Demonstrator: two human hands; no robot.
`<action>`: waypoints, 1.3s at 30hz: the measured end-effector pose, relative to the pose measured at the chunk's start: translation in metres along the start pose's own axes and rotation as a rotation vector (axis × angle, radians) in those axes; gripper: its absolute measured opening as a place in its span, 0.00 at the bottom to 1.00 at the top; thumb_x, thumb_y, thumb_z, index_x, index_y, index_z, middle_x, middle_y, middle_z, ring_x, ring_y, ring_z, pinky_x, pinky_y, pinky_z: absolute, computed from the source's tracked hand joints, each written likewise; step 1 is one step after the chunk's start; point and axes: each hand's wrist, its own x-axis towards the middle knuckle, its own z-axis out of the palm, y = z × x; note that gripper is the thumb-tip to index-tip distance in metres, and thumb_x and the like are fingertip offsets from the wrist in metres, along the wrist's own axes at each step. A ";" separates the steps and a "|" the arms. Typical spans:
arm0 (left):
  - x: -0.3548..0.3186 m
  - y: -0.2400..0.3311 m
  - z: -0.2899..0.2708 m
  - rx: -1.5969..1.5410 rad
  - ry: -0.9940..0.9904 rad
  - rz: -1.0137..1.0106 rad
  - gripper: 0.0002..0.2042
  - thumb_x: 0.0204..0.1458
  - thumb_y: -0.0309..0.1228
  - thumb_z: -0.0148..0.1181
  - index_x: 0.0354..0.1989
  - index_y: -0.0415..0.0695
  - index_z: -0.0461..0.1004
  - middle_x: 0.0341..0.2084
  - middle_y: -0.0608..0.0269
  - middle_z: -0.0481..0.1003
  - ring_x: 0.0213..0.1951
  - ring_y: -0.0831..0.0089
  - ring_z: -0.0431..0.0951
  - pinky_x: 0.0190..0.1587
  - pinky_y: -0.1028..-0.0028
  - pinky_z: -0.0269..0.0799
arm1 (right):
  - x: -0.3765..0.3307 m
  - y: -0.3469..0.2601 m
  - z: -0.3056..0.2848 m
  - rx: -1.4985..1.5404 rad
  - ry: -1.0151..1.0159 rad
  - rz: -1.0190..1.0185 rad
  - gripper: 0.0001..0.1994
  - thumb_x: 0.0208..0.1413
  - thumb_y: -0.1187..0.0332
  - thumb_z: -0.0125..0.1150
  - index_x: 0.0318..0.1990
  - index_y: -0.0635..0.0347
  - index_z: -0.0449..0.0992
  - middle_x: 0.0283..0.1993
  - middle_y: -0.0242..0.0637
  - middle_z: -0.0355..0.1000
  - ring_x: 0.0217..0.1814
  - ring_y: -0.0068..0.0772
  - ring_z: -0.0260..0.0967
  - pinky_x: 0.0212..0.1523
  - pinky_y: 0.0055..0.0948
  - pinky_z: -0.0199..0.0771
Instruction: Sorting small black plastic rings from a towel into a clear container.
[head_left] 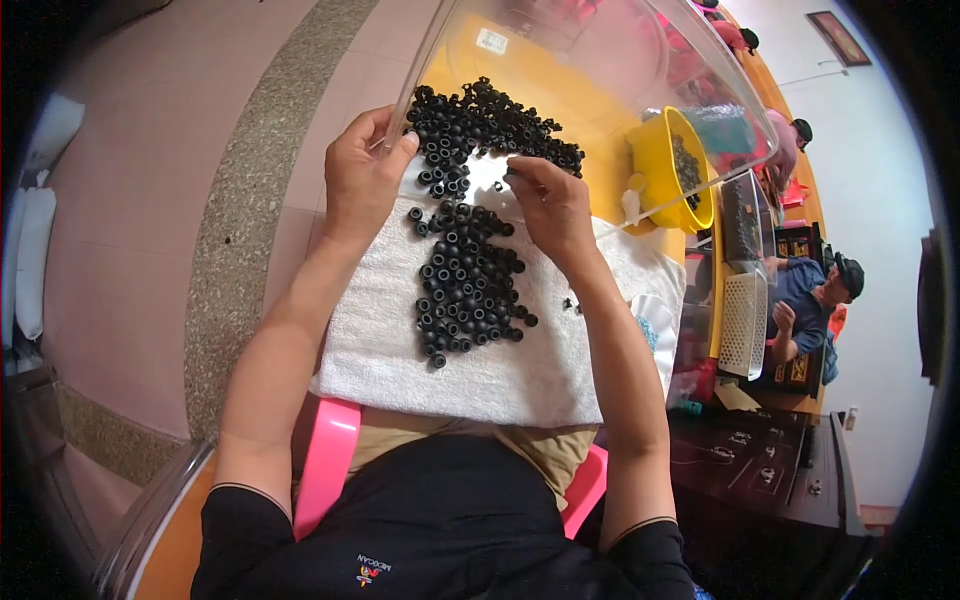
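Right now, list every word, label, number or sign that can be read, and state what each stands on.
Black shirt: small white lettering beside a coloured emblem on the front; legible, but not copied here.
White sticker at the clear plastic bin: marks too small to read.
Framed picture on the wall: too far off to tell any text.
Black rounded pieces: no readable marks.

Pink tiled floor (130, 190), white wall (885, 270).
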 end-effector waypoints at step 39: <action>0.003 -0.007 0.000 0.012 0.021 0.014 0.13 0.55 0.23 0.63 0.49 0.36 0.78 0.37 0.67 0.80 0.39 0.81 0.78 0.45 0.78 0.75 | -0.104 0.017 -0.096 -0.230 -0.190 0.063 0.11 0.55 0.76 0.63 0.46 0.65 0.81 0.39 0.41 0.78 0.40 0.37 0.79 0.43 0.31 0.77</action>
